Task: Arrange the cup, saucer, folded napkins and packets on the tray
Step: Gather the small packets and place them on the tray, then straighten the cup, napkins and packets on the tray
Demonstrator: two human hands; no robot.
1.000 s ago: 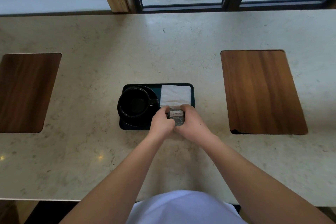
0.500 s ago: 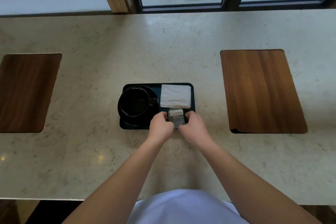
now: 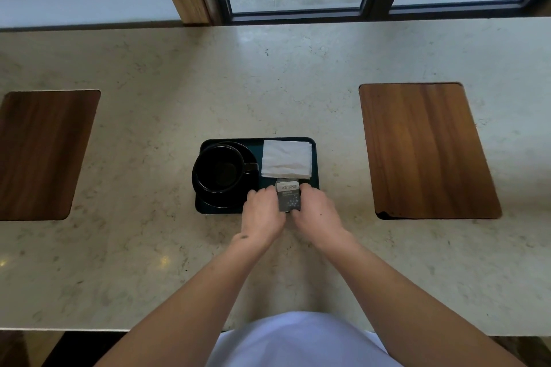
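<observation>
A dark tray (image 3: 313, 182) lies in the middle of the stone counter. On its left half a black cup (image 3: 219, 168) stands on a black saucer (image 3: 222, 201), handle pointing right. White folded napkins (image 3: 286, 159) fill the tray's far right part. Just in front of them lie the grey and white packets (image 3: 288, 197), near the tray's front right. My left hand (image 3: 262, 213) pinches the packets' left edge and my right hand (image 3: 316, 211) pinches their right edge. My hands hide the tray's front right rim.
Two dark wooden panels are set into the counter, one at the left (image 3: 41, 155) and one at the right (image 3: 423, 149). A window frame (image 3: 298, 13) runs along the far edge. The counter's near edge sits close to my body.
Both hands have drawn back a little toward me along the packets, so more of the packets' face shows. Cup, saucer and napkins have stayed put.
</observation>
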